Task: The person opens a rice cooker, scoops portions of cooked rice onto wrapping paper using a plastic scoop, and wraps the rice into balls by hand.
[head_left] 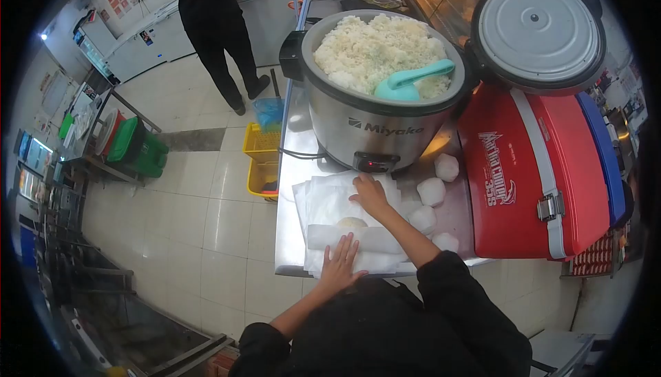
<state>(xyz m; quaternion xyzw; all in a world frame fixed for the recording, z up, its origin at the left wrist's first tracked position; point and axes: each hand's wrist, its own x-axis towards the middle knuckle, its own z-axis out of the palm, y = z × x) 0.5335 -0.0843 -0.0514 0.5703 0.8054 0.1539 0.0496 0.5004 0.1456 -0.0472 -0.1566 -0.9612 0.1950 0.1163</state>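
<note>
A stack of white wrapping paper sheets (330,194) lies on the steel table in front of the rice cooker. On the top sheet is a pale mound of rice (352,223), partly covered by a folded-over flap of paper (372,239). My left hand (337,265) rests on this flap, fingers stretched out and apart. Beyond the mound, my right hand (370,193) touches the sheets with its thumb and fingers apart. Several white paper-wrapped bundles (432,192) sit right of the stack. Inside the open cooker (337,126), a turquoise scoop (406,86) lies on cooked rice (375,43).
The cooker's lid (537,22) stands open at the right, above a red cooler box (520,177). Yellow crates (263,174) are on the floor left of the table (292,239). A green bin (141,146) stands farther left. Another person (213,26) in black stands at the back.
</note>
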